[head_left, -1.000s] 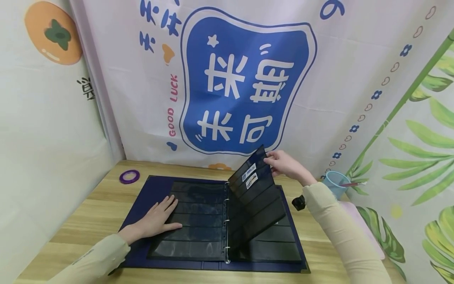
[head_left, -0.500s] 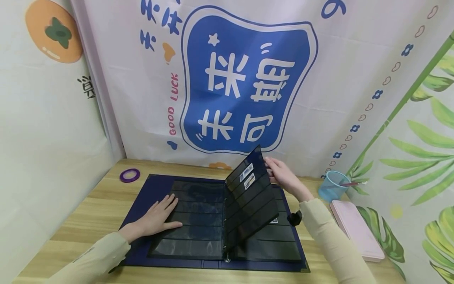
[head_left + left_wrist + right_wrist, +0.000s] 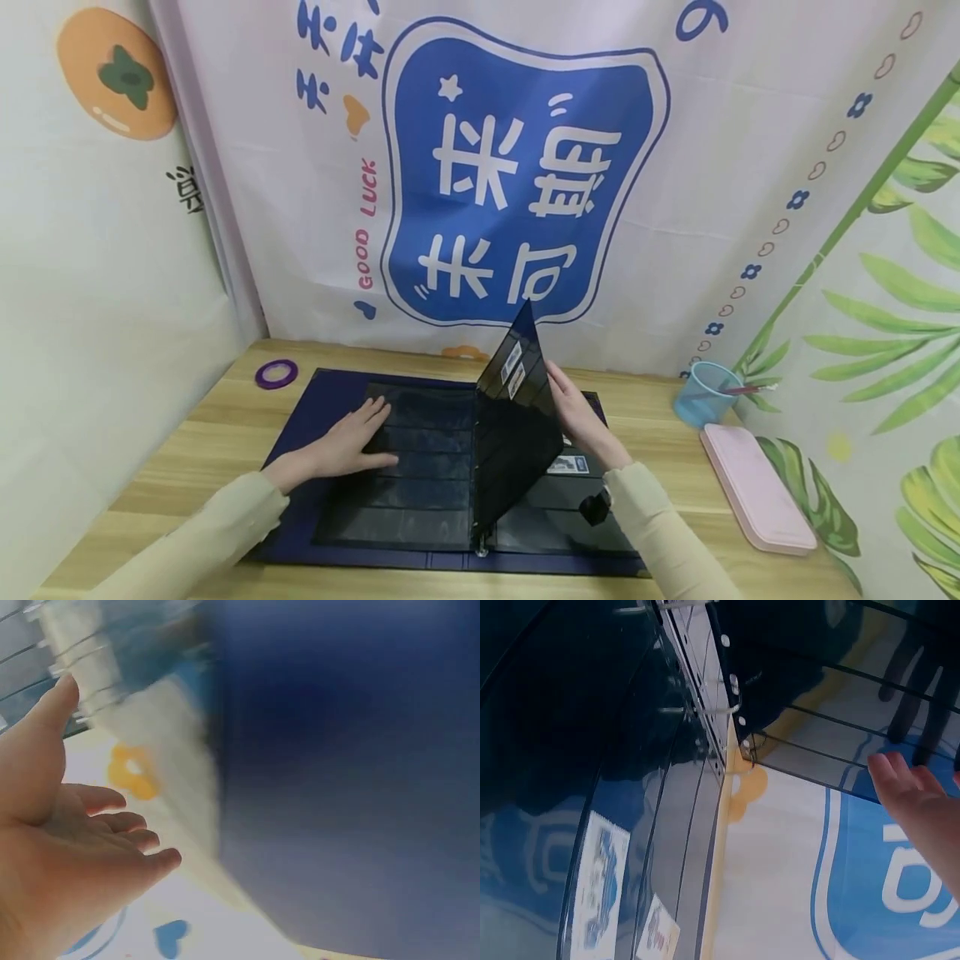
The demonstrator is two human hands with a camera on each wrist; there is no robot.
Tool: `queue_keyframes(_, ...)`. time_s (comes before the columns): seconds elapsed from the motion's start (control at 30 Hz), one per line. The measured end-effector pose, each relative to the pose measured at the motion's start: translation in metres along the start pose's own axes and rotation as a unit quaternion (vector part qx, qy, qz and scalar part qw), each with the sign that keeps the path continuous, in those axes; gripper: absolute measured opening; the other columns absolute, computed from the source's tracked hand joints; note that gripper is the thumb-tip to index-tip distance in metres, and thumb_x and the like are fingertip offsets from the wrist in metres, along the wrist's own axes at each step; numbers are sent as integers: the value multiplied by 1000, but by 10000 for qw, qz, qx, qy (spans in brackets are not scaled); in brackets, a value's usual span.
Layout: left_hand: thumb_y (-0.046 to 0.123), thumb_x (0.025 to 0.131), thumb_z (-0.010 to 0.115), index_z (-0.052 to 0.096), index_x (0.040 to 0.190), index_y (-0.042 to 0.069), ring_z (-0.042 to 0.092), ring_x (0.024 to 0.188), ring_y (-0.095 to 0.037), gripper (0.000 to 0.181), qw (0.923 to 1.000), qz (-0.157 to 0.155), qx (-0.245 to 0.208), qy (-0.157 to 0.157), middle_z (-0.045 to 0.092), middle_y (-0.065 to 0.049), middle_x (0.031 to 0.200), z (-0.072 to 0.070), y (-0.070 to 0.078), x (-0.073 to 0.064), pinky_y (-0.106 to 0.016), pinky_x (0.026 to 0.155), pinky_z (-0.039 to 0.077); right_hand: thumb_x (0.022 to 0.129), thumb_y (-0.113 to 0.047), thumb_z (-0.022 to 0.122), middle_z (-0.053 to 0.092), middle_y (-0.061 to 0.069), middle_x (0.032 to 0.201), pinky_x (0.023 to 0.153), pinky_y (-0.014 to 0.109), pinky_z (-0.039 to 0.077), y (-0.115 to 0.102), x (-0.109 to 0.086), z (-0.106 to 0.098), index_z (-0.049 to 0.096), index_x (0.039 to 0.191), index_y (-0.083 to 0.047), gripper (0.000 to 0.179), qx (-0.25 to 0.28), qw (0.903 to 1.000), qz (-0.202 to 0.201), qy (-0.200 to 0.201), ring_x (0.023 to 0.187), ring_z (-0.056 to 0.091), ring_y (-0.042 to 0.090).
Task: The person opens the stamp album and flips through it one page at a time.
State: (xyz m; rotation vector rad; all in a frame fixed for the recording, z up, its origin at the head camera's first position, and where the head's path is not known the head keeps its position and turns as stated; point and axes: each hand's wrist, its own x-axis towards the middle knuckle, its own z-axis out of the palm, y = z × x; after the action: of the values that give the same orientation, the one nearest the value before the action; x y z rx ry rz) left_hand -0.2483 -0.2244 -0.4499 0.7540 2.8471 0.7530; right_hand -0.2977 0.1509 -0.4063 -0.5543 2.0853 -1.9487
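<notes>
Where the album is lying: it is spreading open across the table.
Raised page: it is standing steeply from the album's spine, leaning right; I am judging a page-turn in progress, the next move probably calling for guiding it past upright and down leftward.
Left page: it is lying flat, glare keeping me from telling its pockets' contents.
Pink case: it is resting right of the album, hiding its inside from me.
Right hand: its fairly straight fingers are meeting the raised page's right face near the free edge; I am seeing no closed grip.
Left hand: it is spreading over the left page, gripping nothing; I cannot tell about contact.
Blue cup: it is holding a pen.
Purple ring: it is lying near the album's far left corner.
Stamps: two are sitting in the raised page, others showing beneath.
</notes>
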Motion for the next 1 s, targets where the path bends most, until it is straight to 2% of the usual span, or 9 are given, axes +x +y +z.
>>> queue_keyframes(0.1, 45, 96, 61, 22, 154, -9, 16, 148, -53, 88, 9986, -16, -529, -38, 17, -33, 161, -14, 16, 19, -69, 115, 23, 104, -47, 44, 10, 14, 168, 111, 19, 36, -1, 2, 5, 9, 161, -10, 77, -26, 9996, -170, -244, 154, 16, 32)
queue_keyframes(0.17, 47, 99, 56, 21, 156, -4, 19, 150, -49, 84, 9954, -138, -942, -60, 18, -29, 163, -24, 32, 31, -65, 117, 26, 104, -45, 45, 14, 16, 167, 108, 18, 39, -3, 4, 7, 9, 161, -10, 76, -47, 9992, -207, -338, 152, 21, 33)
queue_keyframes(0.23, 49, 100, 53, 22, 157, 1, 24, 150, -44, 81, 9911, -197, -1316, -33, 22, -24, 163, -33, 52, 43, -61, 117, 30, 104, -41, 46, 15, 18, 166, 114, 28, 38, -6, 5, 10, 10, 161, -9, 74, -91, 9991, -190, -374, 151, 23, 35)
queue_keyframes(0.37, 49, 101, 50, 25, 158, 8, 30, 150, -36, 74, 9782, -188, -2067, -32, 28, -17, 163, -50, 96, 63, -55, 118, 33, 105, -39, 46, 19, 18, 165, 122, 54, 26, -10, 9, 15, 14, 160, -10, 70, -390, 9984, -186, -369, 152, 22, 37)
queue_keyframes(0.53, 43, 104, 46, 25, 157, 5, 35, 148, -34, 68, 9563, 45, -2923, 31, 32, -17, 161, -60, 131, 81, -51, 118, 34, 106, -32, 47, 24, 16, 164, 120, 58, 28, -13, 15, 27, 18, 160, -12, 64, -622, 9951, -443, -628, 152, 24, 36)
queue_keyframes(0.6, 39, 106, 45, 24, 157, 3, 37, 147, -34, 66, 9466, 34, -3223, 95, 33, -19, 160, -62, 137, 85, -50, 117, 36, 105, -30, 49, 25, 15, 164, 119, 56, 31, -14, 17, 34, 19, 160, -14, 65, -657, 9932, -542, -789, 151, 27, 35)
queue_keyframes(0.7, 36, 106, 44, 22, 157, 0, 38, 145, -36, 66, 9382, -58, -3451, 250, 33, -21, 158, -63, 140, 85, -51, 116, 38, 102, -33, 56, 27, 10, 164, 118, 52, 36, -17, 21, 44, 20, 159, -20, 69, -664, 9914, -594, -963, 150, 31, 34)
queue_keyframes(0.83, 33, 106, 46, 22, 156, -1, 40, 143, -37, 66, 9344, -125, -3534, 424, 37, -23, 155, -64, 137, 82, -52, 114, 40, 99, -33, 62, 29, 6, 162, 115, 47, 41, -19, 23, 56, 22, 158, -27, 71, -795, 9894, -648, -1025, 148, 36, 32)
queue_keyframes(1.0, 32, 106, 44, 23, 156, 0, 41, 142, -38, 63, 9296, -178, -3639, 562, 37, -23, 156, -67, 130, 74, -53, 113, 41, 100, -27, 61, 26, 4, 163, 117, 48, 38, -19, 27, 65, 22, 158, -28, 70, -1001, 9858, -773, -1108, 147, 36, 31)
